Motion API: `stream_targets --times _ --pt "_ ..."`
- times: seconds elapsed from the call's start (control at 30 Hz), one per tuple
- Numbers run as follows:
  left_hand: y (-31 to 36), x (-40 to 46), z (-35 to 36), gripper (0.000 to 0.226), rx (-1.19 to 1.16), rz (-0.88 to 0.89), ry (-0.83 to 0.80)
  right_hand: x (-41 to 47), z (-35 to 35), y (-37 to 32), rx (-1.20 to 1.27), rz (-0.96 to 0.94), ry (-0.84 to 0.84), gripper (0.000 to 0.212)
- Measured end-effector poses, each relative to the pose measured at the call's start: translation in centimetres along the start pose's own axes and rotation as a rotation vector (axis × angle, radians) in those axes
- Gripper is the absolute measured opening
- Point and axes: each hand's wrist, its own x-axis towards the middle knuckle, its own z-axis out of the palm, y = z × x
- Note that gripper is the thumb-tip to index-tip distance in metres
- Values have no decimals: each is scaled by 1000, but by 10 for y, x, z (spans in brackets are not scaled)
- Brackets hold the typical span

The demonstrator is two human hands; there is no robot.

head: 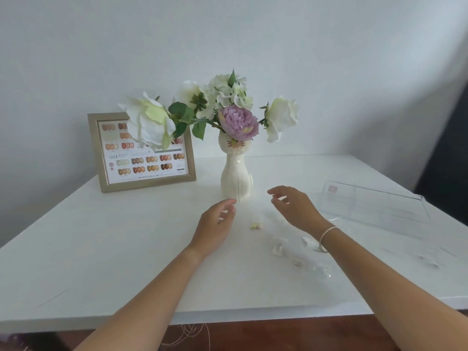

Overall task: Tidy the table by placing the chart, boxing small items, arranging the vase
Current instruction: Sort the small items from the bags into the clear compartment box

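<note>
A framed colour chart stands upright at the back left of the white table. To its right stands a white cat-shaped vase holding white flowers and one purple flower. My left hand hovers just in front of the vase's base, fingers apart, holding nothing. My right hand is to the vase's right, fingers loosely spread, empty as far as I can see. A clear plastic box lies at the right. Several small clear and pale items are scattered near my right wrist, and a tiny gold piece lies between my hands.
A white wall rises behind the table. The table's front edge runs along the bottom, with dark wooden floor and loose threads below it. A dark panel stands at the far right.
</note>
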Motion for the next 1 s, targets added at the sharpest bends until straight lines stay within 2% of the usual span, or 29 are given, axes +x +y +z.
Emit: stream_targets --times 0.17,0.27,0.4,0.63,0.8,0.9,1.0 --pt "9 5 27 29 129 21 -176 8 -20 27 -360 52 -181 39" --pt "13 9 35 29 365 106 -260 7 -23 38 -492 64 -306 40" --pt "17 16 37 28 460 150 -313 7 -27 42 -535 19 -287 33" --pt "26 35 38 36 554 48 -450 9 -29 44 -487 -5 -259 29" --pt "36 45 39 24 666 37 -511 14 -38 44 -449 -15 -284 23" --pt "37 46 41 28 546 -10 -461 20 -55 43 -368 -11 -233 21" --pt "35 47 43 25 419 -50 -392 23 -79 46 -155 86 -126 15"
